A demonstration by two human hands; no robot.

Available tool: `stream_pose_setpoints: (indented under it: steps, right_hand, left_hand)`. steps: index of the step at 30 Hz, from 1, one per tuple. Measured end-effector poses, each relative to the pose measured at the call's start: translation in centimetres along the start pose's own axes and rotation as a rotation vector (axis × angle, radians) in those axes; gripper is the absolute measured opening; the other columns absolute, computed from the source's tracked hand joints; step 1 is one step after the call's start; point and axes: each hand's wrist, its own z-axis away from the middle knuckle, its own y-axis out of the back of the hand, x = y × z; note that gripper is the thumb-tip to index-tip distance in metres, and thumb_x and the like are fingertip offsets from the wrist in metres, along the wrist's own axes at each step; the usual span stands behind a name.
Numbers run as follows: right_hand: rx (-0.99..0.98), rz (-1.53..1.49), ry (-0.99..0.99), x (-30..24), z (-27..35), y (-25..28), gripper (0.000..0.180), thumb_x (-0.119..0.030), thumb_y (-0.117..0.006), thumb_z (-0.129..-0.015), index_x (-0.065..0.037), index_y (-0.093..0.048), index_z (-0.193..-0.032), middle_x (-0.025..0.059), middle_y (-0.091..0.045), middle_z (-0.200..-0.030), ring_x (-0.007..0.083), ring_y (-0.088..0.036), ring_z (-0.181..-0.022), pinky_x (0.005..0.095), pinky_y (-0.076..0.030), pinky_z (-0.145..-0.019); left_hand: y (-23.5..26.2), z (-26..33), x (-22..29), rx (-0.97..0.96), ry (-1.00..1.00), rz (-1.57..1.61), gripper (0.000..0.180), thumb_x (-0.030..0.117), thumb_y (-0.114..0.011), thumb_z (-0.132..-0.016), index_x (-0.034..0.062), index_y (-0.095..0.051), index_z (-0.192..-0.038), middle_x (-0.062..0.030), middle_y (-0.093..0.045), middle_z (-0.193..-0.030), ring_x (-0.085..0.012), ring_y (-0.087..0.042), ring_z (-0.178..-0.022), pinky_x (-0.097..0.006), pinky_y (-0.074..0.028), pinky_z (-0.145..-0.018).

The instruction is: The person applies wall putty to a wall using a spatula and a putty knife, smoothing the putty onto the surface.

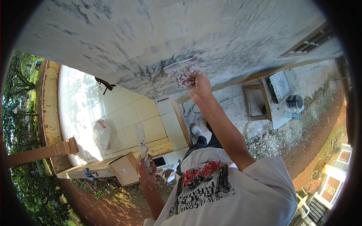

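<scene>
My right hand [202,87] is raised ahead of me and grips a wide putty knife [182,72] smeared with white filler and reddish patches. Its far edge lies at the grey-white wall [158,34], which is marked with dark streaks and smears. Lower and to the left, my left hand [146,169] is closed round the handle of a narrower putty knife [140,135]. That blade points up, away from the wall, and is caked with white filler. White smudges show on the fingers of my left hand.
To the right, a small table [277,117] bears a dark-sided tray [279,86], a dark can [295,101] and a clear bottle [292,115]. At left, a white bag [102,134] lies on the tiled porch [126,113]. A cardboard box [124,169] stands by the porch edge, near a post [41,152].
</scene>
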Motion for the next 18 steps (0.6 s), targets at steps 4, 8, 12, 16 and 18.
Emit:
stream_pose_setpoints:
  steps: [4,8,12,16,18]
  right_hand:
    - [-0.074,-0.141,-0.071,2.0,1.3,4.3,0.029,0.007,-0.037,-0.088,0.006,-0.050,-0.114,0.0176,-0.058,-0.108,0.0291,-0.060,-0.104,0.0405,-0.052,-0.092]
    - [0.251,-0.175,-0.255,9.4,-6.7,14.5,0.021,0.001,-0.043,-0.089,0.003,-0.055,-0.107,0.0154,-0.060,-0.099,0.0262,-0.064,-0.084,0.0410,-0.056,-0.074]
    - [0.377,-0.048,-0.206,10.5,-14.2,14.9,0.019,-0.001,-0.044,-0.089,0.004,-0.055,-0.103,0.0175,-0.060,-0.096,0.0285,-0.063,-0.080,0.0432,-0.054,-0.065]
    - [0.334,-0.007,-0.232,10.6,-14.1,8.3,0.011,0.000,-0.044,-0.087,0.002,-0.053,-0.090,0.0159,-0.057,-0.086,0.0297,-0.060,-0.071,0.0434,-0.051,-0.056]
    - [0.390,-0.017,-0.190,8.3,-13.7,8.0,0.010,0.001,-0.042,-0.086,0.001,-0.052,-0.087,0.0149,-0.055,-0.083,0.0295,-0.059,-0.069,0.0432,-0.050,-0.055]
  left_hand:
    - [-0.6,0.1,-0.2,-0.013,0.004,-0.002,0.029,0.022,-0.048,-0.095,0.0037,-0.049,-0.118,-0.0006,-0.052,-0.072,-0.0061,-0.039,-0.042,-0.021,-0.028,-0.035]
    - [-0.1,0.4,-0.6,-0.020,0.016,-0.027,0.031,0.024,-0.049,-0.095,0.0038,-0.048,-0.119,-0.0008,-0.053,-0.073,-0.0064,-0.039,-0.043,-0.021,-0.029,-0.037]
    - [0.5,1.4,-0.4,-0.028,0.000,0.001,0.035,0.027,-0.047,-0.096,0.0042,-0.048,-0.123,-0.0010,-0.054,-0.078,-0.0068,-0.040,-0.047,-0.022,-0.030,-0.041]
    - [2.7,2.7,-0.7,0.086,-0.034,0.045,0.038,0.028,-0.047,-0.096,0.0048,-0.048,-0.127,-0.0003,-0.053,-0.079,-0.0070,-0.037,-0.047,-0.022,-0.029,-0.042]
    - [1.8,2.5,-0.4,0.099,-0.026,0.061,0.038,0.028,-0.047,-0.096,0.0052,-0.049,-0.127,0.0000,-0.053,-0.079,-0.0071,-0.037,-0.048,-0.022,-0.029,-0.042]
